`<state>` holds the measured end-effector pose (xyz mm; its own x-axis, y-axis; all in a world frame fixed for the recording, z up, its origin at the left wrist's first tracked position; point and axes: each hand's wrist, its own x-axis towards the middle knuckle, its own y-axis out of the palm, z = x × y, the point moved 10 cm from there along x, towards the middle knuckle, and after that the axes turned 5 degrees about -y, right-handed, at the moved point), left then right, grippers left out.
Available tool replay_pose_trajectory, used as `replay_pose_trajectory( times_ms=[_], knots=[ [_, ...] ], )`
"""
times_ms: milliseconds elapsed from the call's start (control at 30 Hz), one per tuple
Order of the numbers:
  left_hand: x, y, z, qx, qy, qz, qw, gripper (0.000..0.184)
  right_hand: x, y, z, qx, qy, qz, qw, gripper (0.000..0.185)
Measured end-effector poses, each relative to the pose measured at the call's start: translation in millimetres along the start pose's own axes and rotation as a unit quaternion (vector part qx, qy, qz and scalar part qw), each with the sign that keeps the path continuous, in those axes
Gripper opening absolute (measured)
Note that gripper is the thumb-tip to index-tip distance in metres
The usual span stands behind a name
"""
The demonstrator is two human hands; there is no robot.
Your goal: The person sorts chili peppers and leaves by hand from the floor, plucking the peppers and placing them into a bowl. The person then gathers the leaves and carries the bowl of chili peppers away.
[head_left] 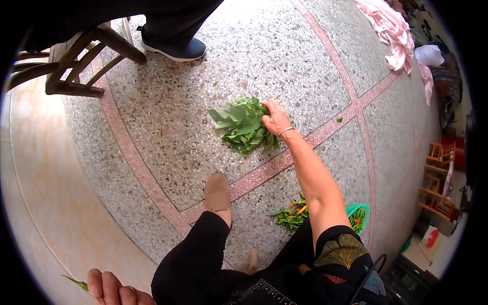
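My right hand (276, 120) reaches down to a heap of leafy greens (246, 124) on the speckled floor. Its fingers are curled around the heap's right edge, and the fingertips are partly hidden by leaves. At the lower left my left hand (114, 291) is closed, with the thin tip of a green chili pepper (77, 282) sticking out from its fingers. Beside my leg lies a pile of green and orange chili peppers (291, 216). A green basket (365, 216) with more peppers is partly hidden behind my right arm.
A wooden chair (76, 61) and another person's dark shoe (175, 50) are at the upper left. Pink cloth (391, 30) lies at the upper right. Small wooden chairs (438, 178) stand at the far right. My own shoe (217, 192) is just below the greens.
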<state>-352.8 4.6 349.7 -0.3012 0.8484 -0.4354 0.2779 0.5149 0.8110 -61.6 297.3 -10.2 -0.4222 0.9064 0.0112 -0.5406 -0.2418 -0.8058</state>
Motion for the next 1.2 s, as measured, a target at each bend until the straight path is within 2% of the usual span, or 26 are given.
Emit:
replay_pose_trajectory(
  times_ms=[33,133,200,233,267,333,433,533,567,600,667,733,800,867,933,967,1000,1067,1133,1200],
  knots=[
    [0,1,1,0.001,-0.001,0.001,1.000,0.006,-4,18,-4,-0.028,0.045,0.092,0.994,0.065],
    [-2,3,5,0.000,-0.007,0.002,1.000,0.006,-13,33,42,-0.062,0.148,0.195,0.968,0.095],
    [-2,6,7,0.002,-0.008,0.010,1.000,0.006,-16,51,72,-0.078,0.156,0.267,0.948,0.113],
    [-3,6,9,0.004,-0.007,0.016,1.000,0.006,-18,60,83,-0.090,0.146,0.286,0.943,0.115],
    [-3,8,9,0.007,-0.007,0.022,1.000,0.006,-22,75,82,-0.116,0.138,0.312,0.933,0.116],
    [-6,8,10,0.006,-0.002,0.022,1.000,0.005,-22,78,87,-0.191,0.096,0.267,0.940,0.092],
    [-10,7,12,-0.006,-0.001,0.018,1.000,0.005,-11,85,72,-0.177,-0.003,0.133,0.975,0.059],
    [-12,9,14,-0.003,-0.006,0.028,1.000,0.005,-7,63,70,-0.009,-0.084,0.034,0.996,0.033],
    [-13,9,14,0.000,-0.007,0.031,1.000,0.005,-5,51,65,0.055,-0.086,-0.005,0.995,0.030],
    [-14,10,15,-0.003,-0.006,0.028,1.000,0.005,-1,43,52,0.103,-0.015,-0.017,0.994,0.026],
    [-15,11,19,-0.010,-0.005,0.025,1.000,0.005,1,13,34,0.144,0.055,-0.074,0.985,0.023],
    [-17,12,21,-0.003,-0.009,0.032,0.999,0.005,0,-25,38,0.345,0.115,-0.112,0.925,0.020],
    [-18,14,22,0.001,-0.006,0.035,0.999,0.005,1,-38,14,0.361,0.087,-0.143,0.917,0.023],
    [-20,15,24,0.000,0.000,0.031,1.000,0.005,-4,-40,-15,0.308,0.091,-0.144,0.936,0.026],
    [-20,17,26,0.004,-0.009,0.036,0.999,0.005,-17,-27,-38,0.172,0.100,-0.105,0.974,0.030],
    [-20,18,27,0.006,-0.013,0.039,0.999,0.005,-26,-14,-44,0.151,0.098,-0.075,0.981,0.036],
    [-20,18,27,0.008,-0.013,0.040,0.999,0.005,-42,-1,-53,0.055,0.084,-0.098,0.990,0.042],
    [-19,20,29,0.014,-0.013,0.040,0.999,0.005,-61,15,-21,-0.018,0.203,0.053,0.978,0.064],
    [-20,21,31,0.019,0.000,0.034,0.999,0.005,-71,31,17,-0.107,0.167,0.133,0.971,0.088],
    [-20,22,32,0.021,0.003,0.034,0.999,0.005,-78,44,45,-0.167,0.149,0.183,0.957,0.099]
  ],
)
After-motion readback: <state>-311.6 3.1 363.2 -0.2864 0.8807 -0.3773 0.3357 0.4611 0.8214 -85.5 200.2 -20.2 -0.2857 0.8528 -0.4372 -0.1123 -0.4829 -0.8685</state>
